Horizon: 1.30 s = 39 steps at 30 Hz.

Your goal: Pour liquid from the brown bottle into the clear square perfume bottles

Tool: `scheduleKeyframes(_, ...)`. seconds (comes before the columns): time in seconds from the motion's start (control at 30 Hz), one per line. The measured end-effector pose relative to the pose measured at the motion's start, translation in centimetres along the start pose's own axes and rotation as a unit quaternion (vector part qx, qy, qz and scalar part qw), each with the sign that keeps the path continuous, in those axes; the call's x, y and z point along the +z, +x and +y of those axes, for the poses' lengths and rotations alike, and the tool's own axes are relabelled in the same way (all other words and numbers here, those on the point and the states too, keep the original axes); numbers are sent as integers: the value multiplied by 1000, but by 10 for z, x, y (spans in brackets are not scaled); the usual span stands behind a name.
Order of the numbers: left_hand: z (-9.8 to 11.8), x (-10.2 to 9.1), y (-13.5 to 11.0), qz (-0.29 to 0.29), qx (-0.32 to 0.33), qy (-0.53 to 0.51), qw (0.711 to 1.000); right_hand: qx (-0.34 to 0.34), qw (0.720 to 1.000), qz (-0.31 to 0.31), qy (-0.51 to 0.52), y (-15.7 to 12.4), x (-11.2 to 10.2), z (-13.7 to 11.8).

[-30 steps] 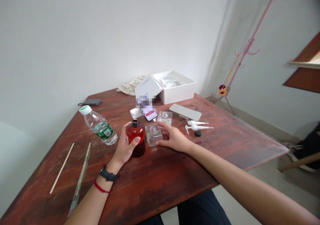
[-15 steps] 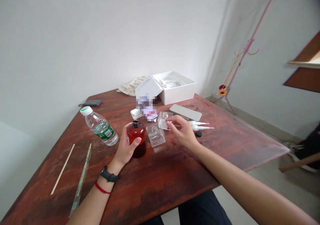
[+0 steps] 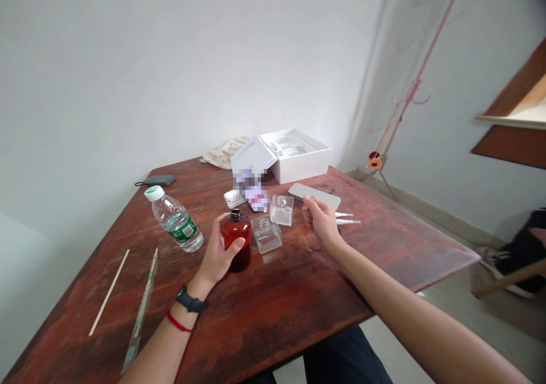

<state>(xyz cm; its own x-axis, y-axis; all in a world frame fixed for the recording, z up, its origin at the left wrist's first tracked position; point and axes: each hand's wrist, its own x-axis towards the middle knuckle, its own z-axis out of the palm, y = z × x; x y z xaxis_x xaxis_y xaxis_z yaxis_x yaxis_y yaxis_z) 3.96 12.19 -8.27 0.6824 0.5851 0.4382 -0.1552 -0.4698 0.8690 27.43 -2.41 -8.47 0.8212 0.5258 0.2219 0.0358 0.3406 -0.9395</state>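
Note:
My left hand [image 3: 216, 257] is wrapped round an uncapped amber bottle [image 3: 238, 226], which stands upright on the wooden table with dark liquid in its lower part. Just right of it are two small square clear bottles, a nearer one [image 3: 267, 240] and a farther one [image 3: 282, 213], both without tops. My right hand [image 3: 321, 219] hovers to their right with fingers curled and thumb against the index finger; whatever may be inside the pinch is hidden. Behind that hand, white pump tops [image 3: 347, 222] lie partly covered.
A grey flat case [image 3: 314, 194] lies behind my right hand. Farther back are an open white box [image 3: 301, 166], a blurred phone [image 3: 256, 195] and a cloth [image 3: 224, 153]. At left are a water bottle [image 3: 181, 227], a wooden stick [image 3: 110, 290] and wrapped chopsticks [image 3: 143, 310].
My right hand has moved right, away from the clear bottles, and its fingers have curled in. My left hand keeps its hold on the amber bottle. The view has shifted slightly.

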Motion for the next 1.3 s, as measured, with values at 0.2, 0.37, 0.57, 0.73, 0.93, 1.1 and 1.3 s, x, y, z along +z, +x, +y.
scheduleKeyframes(0.2, 0, -1, 0, -2, -6, 3, 1000, 12, 1000, -11, 11, 0, 0, 4)
scheduleKeyframes(0.37, -1, -1, 0, 0, -14, 4, 1000, 21, 1000, -15, 10, 0, -1, 7)
scheduleKeyframes(0.57, -2, -1, 0, 0, -5, 5, 1000, 24, 1000, -1, 10, 2, -2, 7)
scheduleKeyframes(0.73, -1, -1, 0, -3, -1, 2, 1000, 14, 1000, 24, -14, 7, -4, 9)
scheduleKeyframes(0.93, -2, -1, 0, 0, -2, -1, 1000, 25, 999, -4, -46, 6, -7, 12)
scheduleKeyframes(1.1, -3, -1, 0, -2, -3, 4, 1000, 31, 997, -28, -63, 3, -9, 10)
scheduleKeyframes(1.3, -4, -1, 0, -2, -4, 1, 1000, 36, 996, -31, -71, 3, -7, 9)
